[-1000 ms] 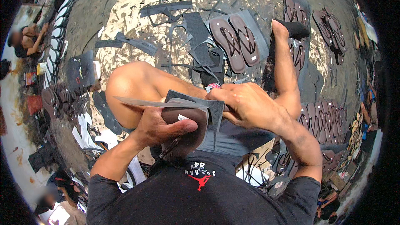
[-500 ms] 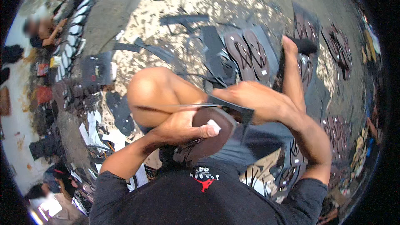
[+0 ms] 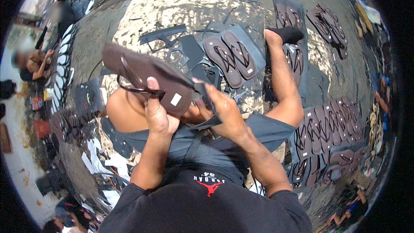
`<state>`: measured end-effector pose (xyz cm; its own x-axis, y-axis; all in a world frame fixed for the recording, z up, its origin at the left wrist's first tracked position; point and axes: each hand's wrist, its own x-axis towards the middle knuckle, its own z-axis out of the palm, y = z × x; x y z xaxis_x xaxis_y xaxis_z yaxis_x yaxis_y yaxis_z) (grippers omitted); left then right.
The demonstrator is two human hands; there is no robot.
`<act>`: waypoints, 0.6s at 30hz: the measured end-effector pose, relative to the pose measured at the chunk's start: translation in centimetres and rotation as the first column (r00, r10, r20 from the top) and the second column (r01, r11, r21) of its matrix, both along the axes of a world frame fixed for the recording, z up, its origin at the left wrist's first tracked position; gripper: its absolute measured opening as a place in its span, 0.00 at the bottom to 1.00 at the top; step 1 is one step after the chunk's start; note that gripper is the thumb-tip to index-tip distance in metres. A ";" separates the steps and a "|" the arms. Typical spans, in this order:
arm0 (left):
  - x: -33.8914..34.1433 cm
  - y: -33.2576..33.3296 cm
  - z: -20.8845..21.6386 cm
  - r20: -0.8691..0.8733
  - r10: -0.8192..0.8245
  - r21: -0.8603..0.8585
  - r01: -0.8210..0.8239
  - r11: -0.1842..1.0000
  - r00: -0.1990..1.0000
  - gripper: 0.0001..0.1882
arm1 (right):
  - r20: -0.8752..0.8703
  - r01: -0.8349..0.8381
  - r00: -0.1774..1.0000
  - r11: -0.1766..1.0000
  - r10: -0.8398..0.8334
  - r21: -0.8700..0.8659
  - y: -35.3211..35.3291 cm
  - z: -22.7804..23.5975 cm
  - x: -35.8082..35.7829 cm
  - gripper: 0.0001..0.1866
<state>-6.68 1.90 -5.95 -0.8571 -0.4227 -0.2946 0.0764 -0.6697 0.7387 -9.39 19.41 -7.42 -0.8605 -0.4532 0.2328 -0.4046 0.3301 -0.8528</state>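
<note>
My left hand (image 3: 158,114) grips a brown sandal (image 3: 148,71) by its side, thumb over a dark strap. The sandal is tilted, its far end toward the upper left. A white label (image 3: 176,99) sits on the end nearer my right hand. My right hand (image 3: 228,114) is closed on a dark rubber-like strip (image 3: 203,96) at that end's edge. Part of the strip hangs below my fingers. Whether the strip is still joined to the sandal cannot be made out.
Beyond my knees, a pair of brown sandals (image 3: 228,58) lies on a dark sheet among black offcuts (image 3: 164,34). Rows of sandals (image 3: 330,125) lie at my right. White scraps (image 3: 97,159) are at my left. Another person (image 3: 39,67) sits at the far left.
The sandal has swung up and left, away from my chest, showing its strapped upper face. My right hand has moved left and down to the sandal's near end. My view has shifted.
</note>
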 end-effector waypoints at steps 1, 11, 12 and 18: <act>0.1 0.2 0.1 0.043 -0.008 0.083 0.005 0.997 0.999 0.30 | 0.079 -0.037 0.996 0.999 0.035 0.016 1.1 -0.4 0.8 0.29; 4.0 -1.6 -3.9 0.154 -0.084 0.157 0.060 0.986 0.984 0.29 | 0.090 -0.152 0.986 0.980 0.141 0.129 -1.6 -2.6 -0.5 0.21; 4.0 -2.2 -3.7 0.131 -0.096 0.171 0.073 0.983 0.987 0.30 | 0.118 -0.203 0.975 0.967 0.187 0.151 -2.5 -1.9 -1.5 0.23; 6.5 0.0 -3.6 0.134 -0.139 -0.013 0.142 0.990 0.981 0.35 | 0.508 -0.099 0.842 0.978 0.182 -0.185 -6.4 -2.3 -5.8 0.18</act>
